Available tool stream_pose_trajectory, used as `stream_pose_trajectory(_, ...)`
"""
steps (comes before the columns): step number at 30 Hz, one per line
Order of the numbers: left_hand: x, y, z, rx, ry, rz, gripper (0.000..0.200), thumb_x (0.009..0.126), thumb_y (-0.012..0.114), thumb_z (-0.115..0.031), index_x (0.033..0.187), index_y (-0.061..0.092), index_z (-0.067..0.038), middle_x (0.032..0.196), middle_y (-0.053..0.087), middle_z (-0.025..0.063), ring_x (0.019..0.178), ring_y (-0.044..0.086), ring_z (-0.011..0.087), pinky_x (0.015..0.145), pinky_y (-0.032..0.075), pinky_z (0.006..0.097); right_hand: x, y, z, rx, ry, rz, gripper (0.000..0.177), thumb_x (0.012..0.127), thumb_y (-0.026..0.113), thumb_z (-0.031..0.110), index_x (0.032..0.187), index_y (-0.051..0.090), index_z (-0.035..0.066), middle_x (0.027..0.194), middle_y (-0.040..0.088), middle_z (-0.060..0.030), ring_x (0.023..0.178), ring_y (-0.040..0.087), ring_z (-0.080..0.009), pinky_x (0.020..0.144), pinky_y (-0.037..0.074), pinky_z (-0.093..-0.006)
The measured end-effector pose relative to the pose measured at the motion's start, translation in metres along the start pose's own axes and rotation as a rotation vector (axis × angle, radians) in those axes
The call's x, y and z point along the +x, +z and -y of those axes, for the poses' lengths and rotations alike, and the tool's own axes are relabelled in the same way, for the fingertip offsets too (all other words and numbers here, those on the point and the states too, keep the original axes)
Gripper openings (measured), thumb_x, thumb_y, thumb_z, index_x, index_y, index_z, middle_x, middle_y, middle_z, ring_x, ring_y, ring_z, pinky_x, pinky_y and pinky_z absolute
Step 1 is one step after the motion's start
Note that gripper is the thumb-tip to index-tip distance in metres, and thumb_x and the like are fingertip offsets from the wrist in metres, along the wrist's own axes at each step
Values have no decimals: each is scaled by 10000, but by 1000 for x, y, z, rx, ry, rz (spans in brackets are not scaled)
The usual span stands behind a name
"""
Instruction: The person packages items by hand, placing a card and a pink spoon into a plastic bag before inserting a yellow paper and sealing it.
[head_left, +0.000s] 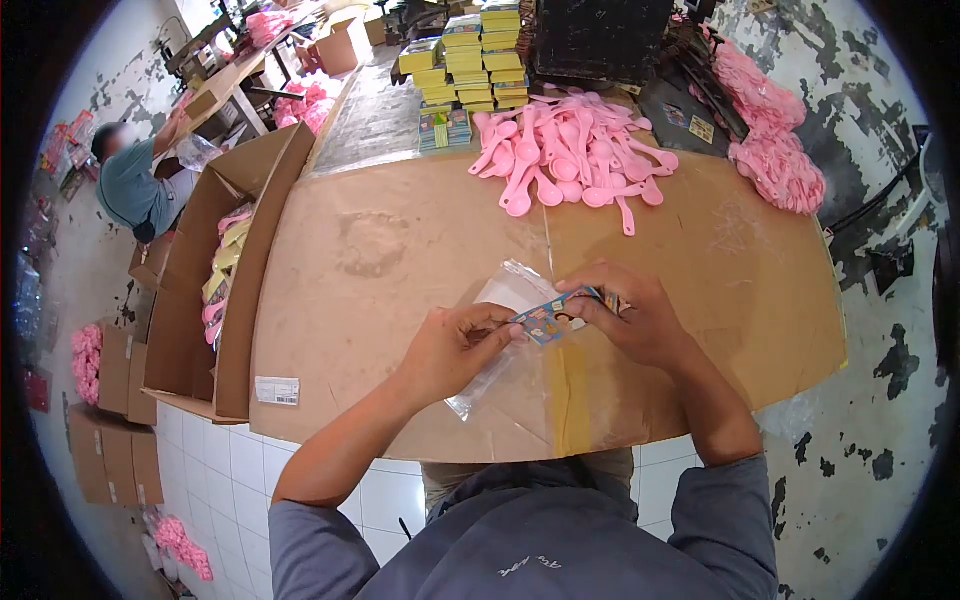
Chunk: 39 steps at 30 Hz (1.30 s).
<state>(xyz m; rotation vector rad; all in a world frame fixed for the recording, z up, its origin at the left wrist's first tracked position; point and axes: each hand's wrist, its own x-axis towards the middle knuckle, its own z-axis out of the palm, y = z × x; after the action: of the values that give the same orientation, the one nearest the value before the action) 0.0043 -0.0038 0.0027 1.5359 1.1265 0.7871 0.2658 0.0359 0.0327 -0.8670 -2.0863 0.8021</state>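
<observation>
Between my two hands is a small printed card (544, 328) with a blue, colourful face, tilted above the table. My left hand (465, 345) pinches its left end between thumb and fingers. The fingers of my right hand (625, 308) are closed on its right end, hiding part of it. Beneath the hands lies a clear plastic bag (505, 290), flat on the cardboard-covered table (400, 260). Farther back sits a heap of pink plastic spoons (570, 150).
Stacks of yellow-edged printed cards (465, 65) stand behind the spoons, beside a black box (600, 40). An open carton (265, 250) with packed items borders the table's left side. Pink bundles (765, 120) lie at the back right. Another person (145, 180) sits at far left.
</observation>
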Motion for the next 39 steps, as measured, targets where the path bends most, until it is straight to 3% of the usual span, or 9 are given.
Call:
stream_pose_trajectory(13, -1, 4, 2, -6, 17, 53, 221, 1026, 661, -123, 1163, 684, 49, 995, 755, 67, 869, 678, 83, 767, 559, 257, -11, 30, 1, -39, 16, -137, 336, 881, 806, 125, 1189, 704, 38, 1004, 747, -118, 733, 660, -160, 675, 526, -291)
stream_pose_trajectory(16, -2, 6, -1, -184, 6, 11, 218, 1032, 646, -108, 1183, 667, 48, 1012, 754, 75, 883, 683, 83, 775, 560, 250, -9, 32, 8, 31, 87, -50, 316, 888, 800, 111, 1171, 696, 19, 995, 737, -112, 750, 663, -158, 677, 528, -288)
stream_pose_trajectory(19, 1, 5, 1, -258, 26, -50, 210, 1038, 634, -99, 1183, 659, 52, 1021, 753, 80, 892, 685, 82, 782, 558, 240, -5, 35, -5, 284, 150, -224, 238, 913, 771, 111, 1122, 708, 15, 1022, 724, -113, 778, 661, -152, 674, 526, -281)
stream_pose_trajectory(22, 1, 4, 6, -257, 46, -74, 208, 1039, 631, -93, 1180, 654, 57, 1027, 752, 83, 896, 684, 82, 785, 554, 233, -5, 29, 1, 54, 82, 17, 166, 917, 744, 119, 1050, 725, 21, 1109, 709, -121, 897, 677, -198, 747, 537, -330)
stream_pose_trajectory(25, 2, 3, 4, -270, 54, -70, 210, 1039, 628, -87, 1189, 644, 59, 1038, 752, 86, 894, 685, 83, 785, 556, 234, 6, 19, -10, -141, -258, 91, 146, 925, 702, 151, 973, 729, 15, 1157, 688, -134, 1030, 660, -262, 864, 522, -398)
stream_pose_trajectory(27, 3, 1, 5, -294, 62, -96, 219, 1036, 631, -87, 1199, 639, 58, 1044, 754, 89, 888, 682, 78, 774, 557, 238, 19, -15, -46, -200, -207, 115, 194, 928, 675, 178, 1035, 715, 21, 1155, 680, -144, 1117, 627, -323, 953, 489, -443)
stream_pose_trajectory(29, 4, 0, 8, -326, 85, -146, 235, 1030, 639, -92, 1212, 637, 57, 1046, 758, 91, 879, 674, 67, 754, 556, 242, 38, -42, -72, -427, 91, -194, 228, 935, 642, 164, 1129, 700, 59, 1185, 667, -146, 1128, 616, -339, 970, 488, -455)
stream_pose_trajectory(31, 3, -2, 9, -373, 83, -149, 230, 1032, 632, -78, 1220, 619, 54, 1060, 751, 94, 887, 688, 85, 780, 563, 241, 42, -66, -117, -775, 14, -256, 273, 919, 635, 129, 1184, 684, 85, 1246, 650, -137, 1154, 592, -345, 996, 467, -465)
stream_pose_trajectory(39, 7, -4, 3, -423, 106, -149, 260, 1044, 626, -115, 1242, 604, 53, 1044, 756, 84, 882, 682, 65, 756, 563, 239, 42, -78, -114, -928, -117, -76, 245, 926, 625, 109, 1167, 652, 73, 1113, 628, -112, 1109, 594, -329, 992, 445, -468)
